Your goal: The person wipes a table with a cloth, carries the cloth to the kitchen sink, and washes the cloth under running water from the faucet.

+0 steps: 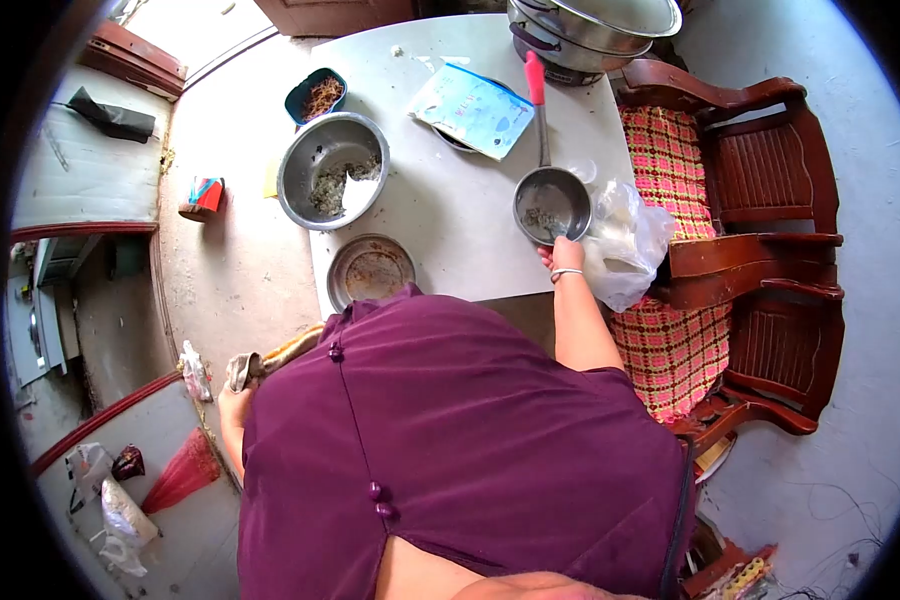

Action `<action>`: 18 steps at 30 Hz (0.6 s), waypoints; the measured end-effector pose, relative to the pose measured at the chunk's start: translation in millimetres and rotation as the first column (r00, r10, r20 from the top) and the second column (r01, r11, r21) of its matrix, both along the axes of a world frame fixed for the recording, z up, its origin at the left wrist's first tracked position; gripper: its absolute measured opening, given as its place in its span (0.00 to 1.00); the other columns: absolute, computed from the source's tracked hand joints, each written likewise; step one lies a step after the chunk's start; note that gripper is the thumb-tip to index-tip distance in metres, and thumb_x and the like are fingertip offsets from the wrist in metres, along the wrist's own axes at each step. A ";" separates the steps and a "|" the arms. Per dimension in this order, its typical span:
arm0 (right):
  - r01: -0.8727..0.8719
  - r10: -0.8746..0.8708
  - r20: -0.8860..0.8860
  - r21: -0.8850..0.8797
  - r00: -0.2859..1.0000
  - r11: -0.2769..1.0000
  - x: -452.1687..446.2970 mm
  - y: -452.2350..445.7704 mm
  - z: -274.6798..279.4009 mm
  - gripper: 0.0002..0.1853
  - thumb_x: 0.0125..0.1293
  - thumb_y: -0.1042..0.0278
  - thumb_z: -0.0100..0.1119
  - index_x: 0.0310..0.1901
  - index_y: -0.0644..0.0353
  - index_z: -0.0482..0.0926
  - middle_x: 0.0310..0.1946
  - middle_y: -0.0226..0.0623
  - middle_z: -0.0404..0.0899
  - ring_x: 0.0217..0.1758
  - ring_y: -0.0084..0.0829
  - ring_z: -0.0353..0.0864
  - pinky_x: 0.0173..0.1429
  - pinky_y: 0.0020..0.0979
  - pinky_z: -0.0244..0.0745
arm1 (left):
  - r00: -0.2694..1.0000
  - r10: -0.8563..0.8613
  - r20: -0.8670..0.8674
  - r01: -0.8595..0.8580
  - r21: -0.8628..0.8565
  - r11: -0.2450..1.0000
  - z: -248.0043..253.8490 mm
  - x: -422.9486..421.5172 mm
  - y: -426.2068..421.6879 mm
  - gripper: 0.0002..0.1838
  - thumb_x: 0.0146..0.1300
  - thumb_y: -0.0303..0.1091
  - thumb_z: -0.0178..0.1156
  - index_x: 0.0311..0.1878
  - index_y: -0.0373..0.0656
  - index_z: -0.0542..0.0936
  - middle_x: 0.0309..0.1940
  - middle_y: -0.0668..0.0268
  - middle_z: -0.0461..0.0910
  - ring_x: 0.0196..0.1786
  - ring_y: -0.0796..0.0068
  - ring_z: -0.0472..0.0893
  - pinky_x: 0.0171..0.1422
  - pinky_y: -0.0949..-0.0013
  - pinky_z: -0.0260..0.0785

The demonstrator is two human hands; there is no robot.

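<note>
My right hand is closed on the near rim of a small grey pan, which has some pale bits inside and a pink-ended handle pointing away. My left hand, low beside my body at the left, is closed round a crumpled greyish cloth. On the table's left part stands a large metal bowl with a greyish mixture and a white piece in it. A worn round metal plate lies nearer to me.
On the white table are a blue-and-white packet, a dark green container of brown strands, a plastic bag and a large steel pot. Wooden chairs stand at the right.
</note>
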State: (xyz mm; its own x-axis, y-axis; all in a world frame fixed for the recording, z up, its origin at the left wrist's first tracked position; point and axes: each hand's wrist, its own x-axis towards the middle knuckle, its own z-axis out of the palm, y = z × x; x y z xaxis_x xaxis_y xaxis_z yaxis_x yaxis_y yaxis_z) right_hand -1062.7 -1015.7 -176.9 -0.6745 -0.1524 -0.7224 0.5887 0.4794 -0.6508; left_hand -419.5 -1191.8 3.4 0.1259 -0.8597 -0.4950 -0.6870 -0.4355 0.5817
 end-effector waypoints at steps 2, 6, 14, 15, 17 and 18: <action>0.050 -0.049 0.031 -0.036 0.998 0.998 -3.5 -2.2 2.7 0.14 0.61 0.69 0.42 0.36 0.69 0.77 0.22 0.41 0.80 0.20 0.28 0.81 0.18 0.27 0.72 | 1.000 0.016 -0.019 -0.016 0.010 1.000 9.4 -13.1 -6.9 0.16 0.51 0.30 0.68 0.44 0.37 0.82 0.34 0.68 0.83 0.35 0.80 0.79 0.41 0.72 0.71; 0.179 -0.168 0.088 -0.149 0.982 0.972 -7.2 -8.4 -26.8 0.13 0.61 0.65 0.46 0.30 0.68 0.76 0.21 0.40 0.79 0.15 0.28 0.77 0.13 0.26 0.68 | 0.975 -0.141 0.172 0.143 -0.003 0.990 9.4 -15.2 -12.4 0.16 0.52 0.33 0.68 0.45 0.39 0.82 0.34 0.69 0.83 0.35 0.80 0.79 0.41 0.71 0.72; -0.144 0.285 0.428 -0.331 0.858 0.933 78.2 -45.1 -0.7 0.21 0.67 0.48 0.55 0.54 0.54 0.71 0.37 0.35 0.79 0.29 0.25 0.79 0.27 0.26 0.73 | 1.000 -0.009 -0.010 0.009 0.014 1.000 -2.9 14.2 -5.0 0.17 0.51 0.33 0.69 0.44 0.37 0.82 0.34 0.68 0.83 0.35 0.79 0.79 0.42 0.71 0.71; -0.287 0.417 0.381 -0.354 0.825 0.890 91.5 -60.4 -0.1 0.22 0.66 0.51 0.56 0.56 0.54 0.70 0.37 0.34 0.79 0.29 0.24 0.79 0.27 0.25 0.73 | 0.997 -0.019 0.076 0.015 0.049 0.999 4.9 11.1 -3.0 0.17 0.51 0.32 0.69 0.44 0.37 0.82 0.34 0.68 0.83 0.35 0.79 0.79 0.42 0.71 0.71; -0.462 0.587 0.311 -0.392 0.747 0.795 115.8 -96.8 4.7 0.22 0.66 0.55 0.57 0.58 0.56 0.70 0.37 0.32 0.78 0.28 0.22 0.77 0.27 0.24 0.73 | 0.996 -0.009 0.090 0.005 0.041 0.999 0.7 23.4 0.1 0.17 0.51 0.32 0.69 0.44 0.37 0.82 0.34 0.68 0.83 0.35 0.79 0.79 0.42 0.71 0.71; -0.503 0.632 0.291 -0.411 0.718 0.761 126.2 -117.8 9.8 0.23 0.67 0.57 0.57 0.59 0.57 0.69 0.37 0.32 0.78 0.28 0.21 0.77 0.27 0.23 0.73 | 0.995 -0.001 0.101 -0.002 0.033 0.999 -0.6 27.5 1.1 0.17 0.51 0.31 0.68 0.45 0.36 0.81 0.35 0.67 0.83 0.35 0.79 0.79 0.42 0.71 0.71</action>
State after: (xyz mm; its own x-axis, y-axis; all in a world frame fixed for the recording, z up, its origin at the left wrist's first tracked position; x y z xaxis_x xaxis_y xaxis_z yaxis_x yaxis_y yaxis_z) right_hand -936.5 -1133.5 -167.1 -0.0603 -0.6498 -0.7577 0.4950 0.6397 -0.5880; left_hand -392.0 -1190.7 2.9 0.1766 -0.8432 -0.5078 -0.7412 -0.4534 0.4950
